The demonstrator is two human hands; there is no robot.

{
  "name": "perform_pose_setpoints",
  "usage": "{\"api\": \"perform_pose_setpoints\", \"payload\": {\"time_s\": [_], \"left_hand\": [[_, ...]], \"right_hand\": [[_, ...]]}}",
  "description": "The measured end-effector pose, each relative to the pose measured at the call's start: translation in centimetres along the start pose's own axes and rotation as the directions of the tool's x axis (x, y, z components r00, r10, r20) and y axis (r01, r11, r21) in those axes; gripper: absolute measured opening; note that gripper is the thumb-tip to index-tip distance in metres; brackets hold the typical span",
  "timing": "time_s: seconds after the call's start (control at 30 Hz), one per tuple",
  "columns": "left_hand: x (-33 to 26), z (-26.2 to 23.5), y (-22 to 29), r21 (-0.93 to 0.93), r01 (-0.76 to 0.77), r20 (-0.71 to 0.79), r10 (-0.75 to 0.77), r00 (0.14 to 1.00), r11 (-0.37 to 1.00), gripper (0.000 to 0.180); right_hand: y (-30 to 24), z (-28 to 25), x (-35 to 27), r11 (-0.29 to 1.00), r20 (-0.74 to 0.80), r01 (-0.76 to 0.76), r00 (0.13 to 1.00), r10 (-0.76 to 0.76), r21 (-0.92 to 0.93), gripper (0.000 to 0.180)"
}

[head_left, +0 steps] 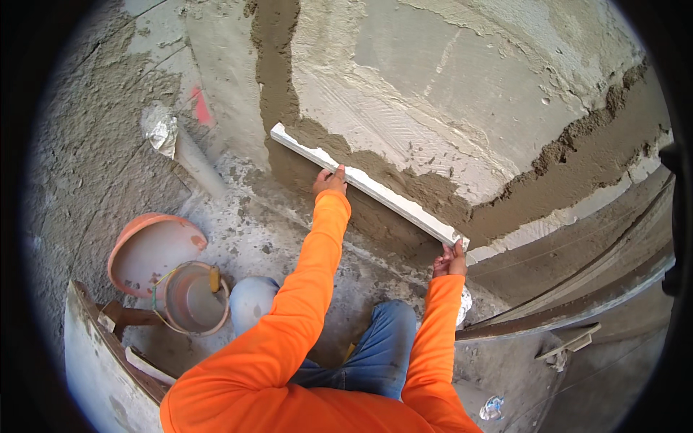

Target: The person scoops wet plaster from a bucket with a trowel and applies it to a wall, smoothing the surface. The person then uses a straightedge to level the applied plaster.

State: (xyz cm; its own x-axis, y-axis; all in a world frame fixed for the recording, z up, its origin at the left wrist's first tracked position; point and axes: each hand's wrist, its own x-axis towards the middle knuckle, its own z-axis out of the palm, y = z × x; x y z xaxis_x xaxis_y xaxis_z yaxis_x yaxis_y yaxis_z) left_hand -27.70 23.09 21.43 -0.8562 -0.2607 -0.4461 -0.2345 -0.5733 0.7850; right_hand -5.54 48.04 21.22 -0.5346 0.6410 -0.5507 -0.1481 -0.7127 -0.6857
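A long, straight pale screed bar point(375, 186) lies slanted against the wall, over a band of wet brown mortar point(419, 189). Near its middle, my left hand point(330, 180) grips it with the fingers wrapped over the edge. My right hand point(450, 261) holds the bar's lower right end, thumb on top and fingers curled beneath. Mortar shows ragged along the bar's upper edge, and a smoother strip of it runs below. Both my arms reach forward in orange sleeves.
To the left stand an orange tub point(144, 254) and a bucket point(196, 297) with a yellow-handled tool point(214, 278) at its rim. A foil-capped pipe point(189, 155) rises behind them. A wooden float point(570, 342) lies at the right. More mortar bands point(276, 65) run up the wall.
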Motion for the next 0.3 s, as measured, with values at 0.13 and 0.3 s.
{"api": "perform_pose_setpoints", "payload": {"time_s": [0.13,0.3], "left_hand": [[-0.9,0.4,2.2,-0.009,-0.056,0.113,0.057,0.992,0.998,0.053],[-2.1,-1.1,4.0,0.000,-0.054,0.066,0.053,0.996,0.999,0.056]], "right_hand": [[-0.6,0.4,-0.8,0.996,0.080,0.089,0.993,-0.089,0.005,0.040],[-0.4,0.3,-3.5,0.993,0.151,0.114,0.982,-0.113,0.002,0.049]]}}
